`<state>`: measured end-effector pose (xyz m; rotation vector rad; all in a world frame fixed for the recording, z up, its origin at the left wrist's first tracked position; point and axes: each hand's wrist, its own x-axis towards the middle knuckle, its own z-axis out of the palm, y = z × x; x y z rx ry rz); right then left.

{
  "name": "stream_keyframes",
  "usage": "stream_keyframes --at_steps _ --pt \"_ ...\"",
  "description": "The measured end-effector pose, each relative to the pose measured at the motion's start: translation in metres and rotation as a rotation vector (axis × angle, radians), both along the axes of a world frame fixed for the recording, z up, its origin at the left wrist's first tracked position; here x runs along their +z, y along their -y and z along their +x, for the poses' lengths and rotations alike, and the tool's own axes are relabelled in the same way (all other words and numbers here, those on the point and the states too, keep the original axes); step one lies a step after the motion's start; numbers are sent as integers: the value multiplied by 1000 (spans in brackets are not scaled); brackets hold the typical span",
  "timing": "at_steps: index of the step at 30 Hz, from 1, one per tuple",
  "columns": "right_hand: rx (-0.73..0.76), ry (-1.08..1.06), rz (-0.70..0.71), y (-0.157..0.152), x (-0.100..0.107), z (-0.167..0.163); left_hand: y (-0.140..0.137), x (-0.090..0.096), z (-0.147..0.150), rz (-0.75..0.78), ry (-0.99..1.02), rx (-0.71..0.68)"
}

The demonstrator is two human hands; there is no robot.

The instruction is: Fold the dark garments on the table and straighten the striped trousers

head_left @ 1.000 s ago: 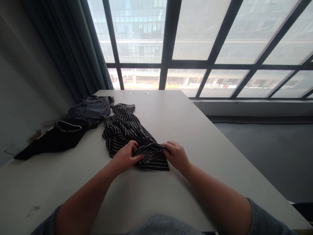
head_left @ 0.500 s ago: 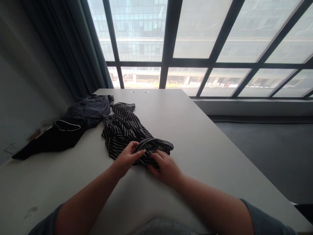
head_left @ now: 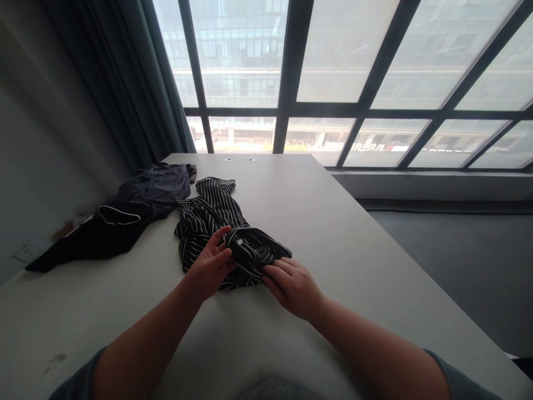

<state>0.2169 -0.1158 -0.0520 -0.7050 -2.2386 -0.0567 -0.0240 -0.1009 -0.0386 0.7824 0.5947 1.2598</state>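
Note:
A black garment with white stripes (head_left: pixel 219 200), seemingly a shirt, lies rumpled lengthwise on the white table (head_left: pixel 291 194). Its near end is lifted into an opening, and a small pale patch, perhaps a label, shows inside. My left hand (head_left: pixel 210 266) is at the left side of this opening, thumb and forefinger spread apart, fingertips against the cloth. On the right, my right hand (head_left: pixel 293 286) grips the opening's edge, fingers over the cloth and thumb beneath; the fingertips are partly hidden in the folds.
At the left table edge lie a black garment (head_left: pixel 91 236) with white trim and a grey-blue garment (head_left: pixel 160 186). A dark curtain (head_left: pixel 120 83) hangs behind them. Large windows (head_left: pixel 245 61) stand beyond the far edge. Grey floor (head_left: pixel 449 255) shows at right.
The garment's near end has been opened up, so its inside now shows. My left fingers have spread apart, and my right hand has shifted slightly right along the edge.

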Motion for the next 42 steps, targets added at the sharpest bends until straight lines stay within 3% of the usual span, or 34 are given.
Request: stream_keyframes --at_steps 4,10,15,18,23,26,32,36,42 --pt "0 -69 50 -4 9 13 -3 1 -5 80 -78 94" --pt "-20 -127 -79 -9 9 18 -1 3 -12 234 -522 185" --pt "-45 -7 -233 -3 -8 -3 0 -7 -3 194 -356 71" --pt "-71 45 -235 -2 -13 -8 0 -10 0 233 -371 86" --pt "-13 -22 -128 -9 -2 7 0 1 -10 461 -886 300" --pt "1 -22 -99 -12 4 14 -1 6 -16 657 -1164 336" --pt "25 -15 -106 -16 6 18 -6 1 -21 770 -1253 464" --pt "-6 -51 -171 -24 3 27 -2 13 -26 852 -1259 331" --pt "-77 -166 -214 -35 1 40 10 28 -19 975 -1042 -122"
